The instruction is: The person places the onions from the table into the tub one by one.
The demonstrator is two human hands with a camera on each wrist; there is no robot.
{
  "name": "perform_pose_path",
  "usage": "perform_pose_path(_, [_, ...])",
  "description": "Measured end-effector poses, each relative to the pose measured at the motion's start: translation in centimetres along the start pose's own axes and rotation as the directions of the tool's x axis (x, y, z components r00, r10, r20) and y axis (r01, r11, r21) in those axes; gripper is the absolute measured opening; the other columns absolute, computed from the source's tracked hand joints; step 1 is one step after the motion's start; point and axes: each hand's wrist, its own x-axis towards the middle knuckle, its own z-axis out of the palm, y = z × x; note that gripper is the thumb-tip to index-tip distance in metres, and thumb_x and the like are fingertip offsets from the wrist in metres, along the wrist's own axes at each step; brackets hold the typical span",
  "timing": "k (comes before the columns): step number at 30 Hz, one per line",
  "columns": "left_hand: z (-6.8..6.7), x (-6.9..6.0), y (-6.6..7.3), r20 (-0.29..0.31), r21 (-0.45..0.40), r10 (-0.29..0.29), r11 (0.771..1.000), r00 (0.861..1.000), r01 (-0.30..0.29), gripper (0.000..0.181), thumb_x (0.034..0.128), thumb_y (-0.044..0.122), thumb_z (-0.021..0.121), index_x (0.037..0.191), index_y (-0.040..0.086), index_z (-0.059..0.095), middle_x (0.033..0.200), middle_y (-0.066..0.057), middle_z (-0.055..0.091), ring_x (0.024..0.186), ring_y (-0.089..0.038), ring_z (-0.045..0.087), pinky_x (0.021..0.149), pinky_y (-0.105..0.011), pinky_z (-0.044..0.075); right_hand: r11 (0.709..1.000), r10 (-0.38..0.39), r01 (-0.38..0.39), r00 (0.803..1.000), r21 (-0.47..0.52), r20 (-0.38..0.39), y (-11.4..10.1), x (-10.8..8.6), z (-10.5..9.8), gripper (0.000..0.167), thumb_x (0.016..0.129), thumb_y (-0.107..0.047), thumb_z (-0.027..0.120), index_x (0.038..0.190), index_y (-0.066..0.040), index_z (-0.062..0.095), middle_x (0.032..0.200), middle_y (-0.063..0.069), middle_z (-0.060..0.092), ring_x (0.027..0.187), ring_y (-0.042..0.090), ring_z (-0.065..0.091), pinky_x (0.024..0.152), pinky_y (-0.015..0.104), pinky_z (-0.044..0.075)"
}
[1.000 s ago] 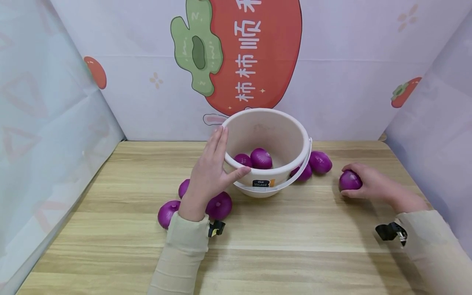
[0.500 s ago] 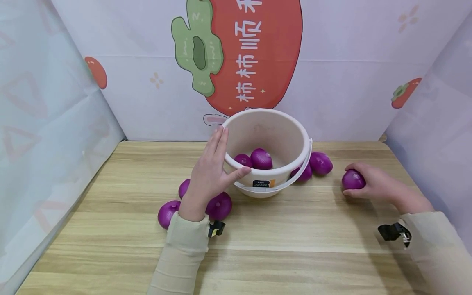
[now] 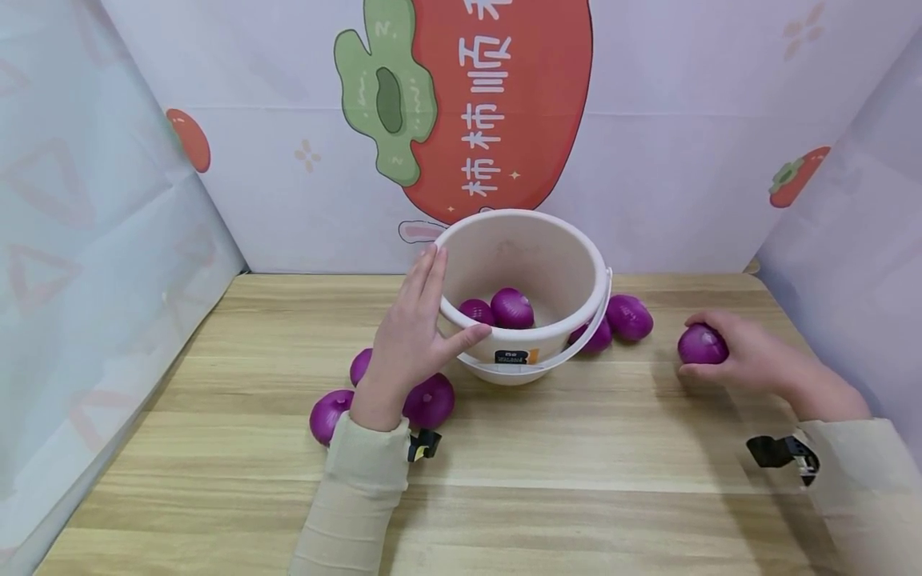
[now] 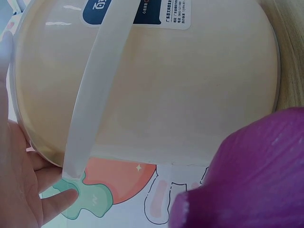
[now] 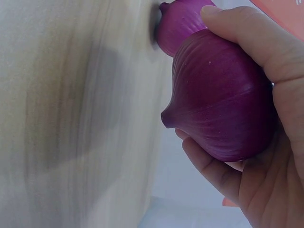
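My left hand (image 3: 408, 336) rests against the left side of a cream plastic bucket (image 3: 519, 356), fingers straight along the outside of the rim and thumb across its front edge. Two purple onions (image 3: 512, 309) lie inside the bucket. At the right, my right hand (image 3: 756, 356) holds another purple onion (image 3: 702, 344), thumb on one side and fingers curled round the other. That onion (image 5: 221, 95) fills the palm in the right wrist view, its pointed end free. In the left wrist view, a large onion (image 4: 256, 175) appears near the bucket wall (image 4: 190, 90).
Several onions (image 3: 429, 400) lie left of the bucket, partly hidden by my left arm. Two more onions (image 3: 630, 318) sit by its right side, one partly behind the white handle (image 3: 599, 320). Printed cloth walls (image 3: 670, 184) enclose the wooden table (image 3: 562, 512).
My right hand has shifted a little to the right, carrying the onion farther from the bucket. The left hand and the bucket stay in place.
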Motion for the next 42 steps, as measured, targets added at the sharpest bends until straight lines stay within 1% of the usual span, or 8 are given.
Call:
perform_pose_path(4, [0.0,0.0,-0.1,-0.007,-0.012,0.000,1.000,1.000,0.000,0.113,0.0779,0.092,0.029,0.161,0.016,0.014,0.168,-0.005,0.016,0.155,-0.024,0.018,0.109,-0.055,0.043,1.000,0.002,-0.002,1.000,-0.015,0.002,-0.2,0.1,-0.5,0.066,0.076,-0.029,0.087,0.122,0.005,0.055,0.113,0.025,0.063,0.096,0.038,0.063,0.076,0.050,0.057])
perform_pose_path(11, [0.1,-0.1,-0.3,-0.032,-0.014,0.010,1.000,0.999,-0.010,0.114,0.0780,0.092,0.028,0.160,0.014,0.016,0.167,-0.007,0.019,0.154,-0.026,0.021,0.107,-0.055,0.045,0.999,-0.034,0.032,0.998,-0.043,-0.043,-0.4,0.2,-1.2,0.063,0.073,-0.024,0.089,0.120,0.004,0.056,0.111,0.025,0.064,0.092,0.038,0.065,0.072,0.049,0.058])
perform_pose_path(17, [0.2,0.0,-0.4,-0.041,-0.016,0.011,1.000,0.999,-0.011,0.113,0.0787,0.091,0.030,0.160,0.013,0.018,0.167,-0.006,0.019,0.154,-0.025,0.021,0.107,-0.055,0.045,0.999,-0.020,0.018,0.999,-0.043,-0.038,-0.5,0.2,-1.6,0.063,0.073,-0.024,0.088,0.121,0.003,0.056,0.111,0.025,0.064,0.091,0.037,0.065,0.071,0.048,0.058])
perform_pose_path(20, [0.1,0.0,-0.4,-0.037,-0.020,0.007,1.000,0.999,-0.007,0.111,0.0800,0.089,0.034,0.160,0.014,0.017,0.167,-0.005,0.019,0.154,-0.025,0.021,0.106,-0.055,0.045,0.998,-0.035,0.032,0.997,-0.050,-0.065,-0.4,0.1,-1.8,0.063,0.072,-0.023,0.089,0.119,0.003,0.057,0.109,0.025,0.065,0.089,0.036,0.066,0.068,0.044,0.057])
perform_pose_path(23, [0.1,0.0,-0.3,-0.031,-0.021,0.002,1.000,1.000,-0.003,0.109,0.0810,0.087,0.037,0.161,0.015,0.016,0.167,-0.004,0.018,0.154,-0.024,0.020,0.106,-0.056,0.045,0.997,-0.063,0.057,0.992,-0.060,-0.105,-0.4,0.1,-2.1,0.061,0.069,-0.020,0.090,0.116,0.002,0.059,0.106,0.022,0.066,0.087,0.034,0.066,0.065,0.035,0.055])
perform_pose_path(27, [0.1,0.0,-0.2,-0.028,-0.019,0.001,1.000,1.000,-0.001,0.110,0.0806,0.088,0.036,0.161,0.016,0.016,0.167,-0.004,0.018,0.155,-0.024,0.019,0.107,-0.055,0.045,0.995,-0.079,0.071,0.988,-0.067,-0.132,-0.4,0.1,-2.4,0.060,0.067,-0.019,0.091,0.114,0.001,0.060,0.104,0.020,0.066,0.086,0.031,0.065,0.062,0.026,0.052])
perform_pose_path(33, [0.1,0.0,-0.1,-0.021,-0.022,0.004,1.000,1.000,-0.004,0.113,0.0778,0.092,0.029,0.161,0.015,0.016,0.167,-0.005,0.018,0.155,-0.025,0.019,0.109,-0.056,0.043,0.996,-0.066,0.058,0.989,-0.061,-0.133,-0.5,-0.2,-2.5,0.061,0.068,-0.020,0.091,0.116,0.000,0.059,0.105,0.019,0.066,0.087,0.031,0.065,0.061,0.024,0.051])
perform_pose_path(42, [0.0,0.0,0.1,-0.010,-0.016,0.000,1.000,1.000,0.000,0.114,0.0774,0.092,0.027,0.161,0.016,0.015,0.167,-0.005,0.018,0.154,-0.025,0.020,0.109,-0.057,0.042,0.997,-0.054,0.047,0.989,-0.056,-0.138,-0.8,-0.5,-2.8,0.060,0.069,-0.023,0.091,0.115,-0.002,0.060,0.107,0.017,0.064,0.089,0.032,0.063,0.061,0.024,0.050])
